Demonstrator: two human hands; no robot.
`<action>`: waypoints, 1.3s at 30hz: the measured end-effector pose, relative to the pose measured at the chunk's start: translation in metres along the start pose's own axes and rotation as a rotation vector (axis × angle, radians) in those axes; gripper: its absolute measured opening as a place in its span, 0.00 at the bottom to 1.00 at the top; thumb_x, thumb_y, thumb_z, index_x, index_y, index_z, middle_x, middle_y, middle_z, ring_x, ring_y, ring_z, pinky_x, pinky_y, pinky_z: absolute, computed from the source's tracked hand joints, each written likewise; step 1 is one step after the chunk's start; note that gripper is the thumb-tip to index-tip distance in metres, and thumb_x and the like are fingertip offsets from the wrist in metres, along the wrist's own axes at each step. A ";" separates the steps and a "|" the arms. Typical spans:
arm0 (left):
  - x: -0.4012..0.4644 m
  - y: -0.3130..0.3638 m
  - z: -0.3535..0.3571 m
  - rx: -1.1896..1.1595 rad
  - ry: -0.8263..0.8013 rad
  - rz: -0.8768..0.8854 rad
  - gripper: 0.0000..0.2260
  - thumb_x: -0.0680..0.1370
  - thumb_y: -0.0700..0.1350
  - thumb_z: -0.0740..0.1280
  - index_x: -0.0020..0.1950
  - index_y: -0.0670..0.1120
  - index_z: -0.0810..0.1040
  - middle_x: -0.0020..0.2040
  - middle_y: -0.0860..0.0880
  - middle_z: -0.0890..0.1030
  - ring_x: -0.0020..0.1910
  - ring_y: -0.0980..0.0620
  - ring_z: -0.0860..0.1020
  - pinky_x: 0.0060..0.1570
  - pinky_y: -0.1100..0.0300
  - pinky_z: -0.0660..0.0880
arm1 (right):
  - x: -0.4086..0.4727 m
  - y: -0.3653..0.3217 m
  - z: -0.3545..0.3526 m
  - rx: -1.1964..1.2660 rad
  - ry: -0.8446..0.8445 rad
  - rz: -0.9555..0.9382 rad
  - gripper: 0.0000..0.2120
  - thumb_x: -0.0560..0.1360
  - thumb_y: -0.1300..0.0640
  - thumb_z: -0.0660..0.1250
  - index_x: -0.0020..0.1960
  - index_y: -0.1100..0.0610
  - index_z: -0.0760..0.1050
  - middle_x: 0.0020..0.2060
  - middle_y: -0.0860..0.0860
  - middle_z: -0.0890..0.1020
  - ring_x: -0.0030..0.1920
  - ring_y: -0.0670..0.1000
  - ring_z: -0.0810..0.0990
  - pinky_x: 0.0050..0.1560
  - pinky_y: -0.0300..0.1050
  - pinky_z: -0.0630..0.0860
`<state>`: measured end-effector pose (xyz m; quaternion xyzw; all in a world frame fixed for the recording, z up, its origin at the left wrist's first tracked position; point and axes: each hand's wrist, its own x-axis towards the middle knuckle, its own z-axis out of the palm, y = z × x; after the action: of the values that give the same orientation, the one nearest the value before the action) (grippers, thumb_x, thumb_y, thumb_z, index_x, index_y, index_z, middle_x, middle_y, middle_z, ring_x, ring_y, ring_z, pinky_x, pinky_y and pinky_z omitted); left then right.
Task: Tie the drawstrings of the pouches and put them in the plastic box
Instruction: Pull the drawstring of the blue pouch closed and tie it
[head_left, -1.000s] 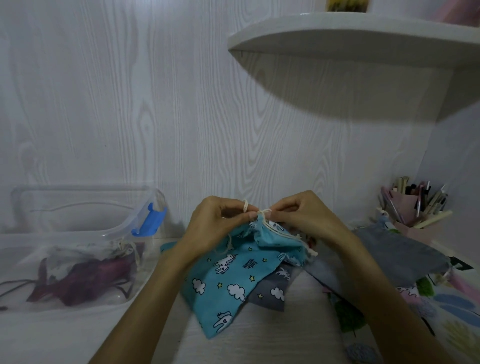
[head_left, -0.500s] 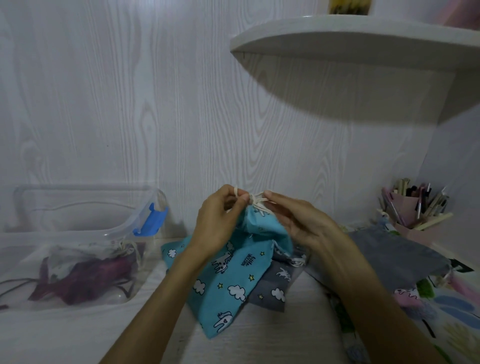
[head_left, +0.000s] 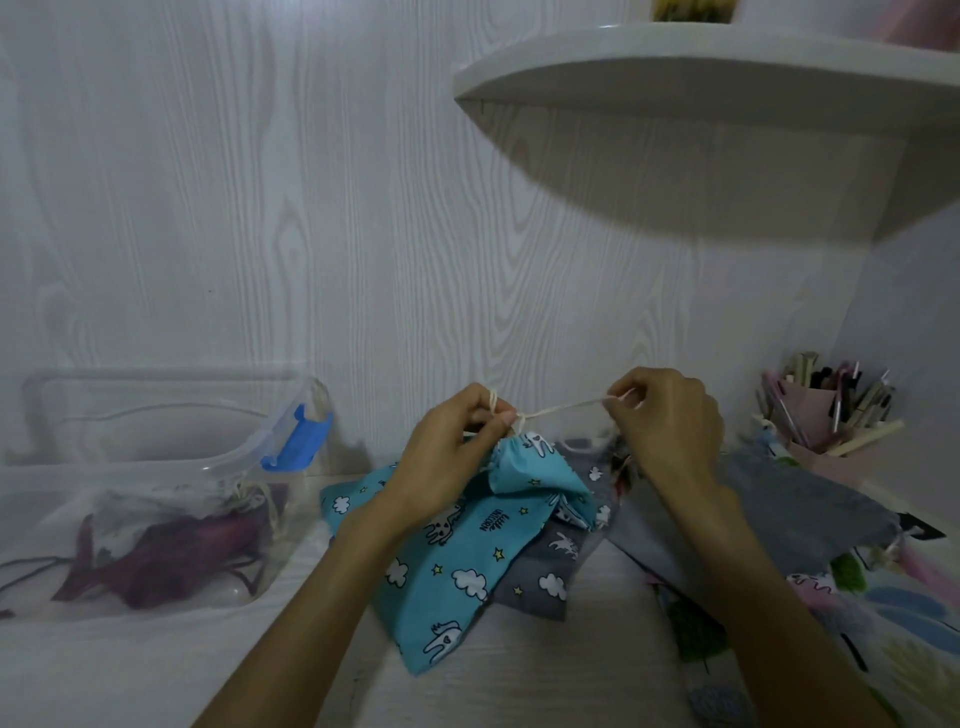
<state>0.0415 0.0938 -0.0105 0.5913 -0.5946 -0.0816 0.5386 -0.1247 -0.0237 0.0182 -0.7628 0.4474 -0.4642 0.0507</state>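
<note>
A turquoise pouch (head_left: 457, 561) with unicorns and clouds hangs in front of me, its mouth gathered tight. My left hand (head_left: 447, 457) grips the gathered neck and pinches one end of the cream drawstring (head_left: 561, 408). My right hand (head_left: 670, 421) pinches the other end, and the cord runs taut between both hands. The clear plastic box (head_left: 249, 447) with a blue clip stands at the left, and purple and pale pouches (head_left: 156, 556) lie inside it.
A grey cloud-print pouch (head_left: 545, 577) lies under the turquoise one. More pouches, grey (head_left: 800, 499) and flowered (head_left: 883, 613), are piled at the right. A pink pen holder (head_left: 821, 415) stands at the back right. A white shelf (head_left: 727, 93) juts out overhead.
My right hand has moved right and drawn the drawstring out taut. The pouch mouth is gathered tighter under my left hand.
</note>
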 end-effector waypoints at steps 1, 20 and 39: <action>0.001 0.000 -0.001 0.005 0.008 -0.001 0.05 0.79 0.47 0.64 0.47 0.47 0.76 0.42 0.51 0.83 0.45 0.54 0.81 0.50 0.56 0.77 | 0.002 0.007 -0.001 -0.034 -0.027 0.033 0.07 0.74 0.60 0.68 0.50 0.55 0.81 0.45 0.53 0.83 0.40 0.50 0.77 0.37 0.40 0.68; -0.002 0.005 -0.003 0.063 0.137 0.044 0.10 0.75 0.50 0.69 0.42 0.45 0.85 0.40 0.54 0.84 0.44 0.57 0.81 0.51 0.51 0.78 | -0.002 -0.032 -0.029 0.484 -0.788 -0.007 0.04 0.73 0.61 0.70 0.46 0.59 0.82 0.34 0.51 0.84 0.29 0.41 0.80 0.31 0.29 0.74; 0.005 0.033 -0.004 -0.515 0.025 -0.144 0.11 0.81 0.42 0.59 0.56 0.41 0.79 0.53 0.48 0.84 0.52 0.56 0.82 0.54 0.67 0.76 | -0.004 -0.026 -0.015 0.180 -1.004 0.068 0.09 0.74 0.65 0.66 0.37 0.59 0.82 0.22 0.46 0.80 0.22 0.40 0.76 0.24 0.30 0.71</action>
<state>0.0253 0.1016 0.0176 0.4763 -0.5040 -0.2611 0.6715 -0.1198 -0.0005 0.0370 -0.8694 0.3505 -0.0752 0.3401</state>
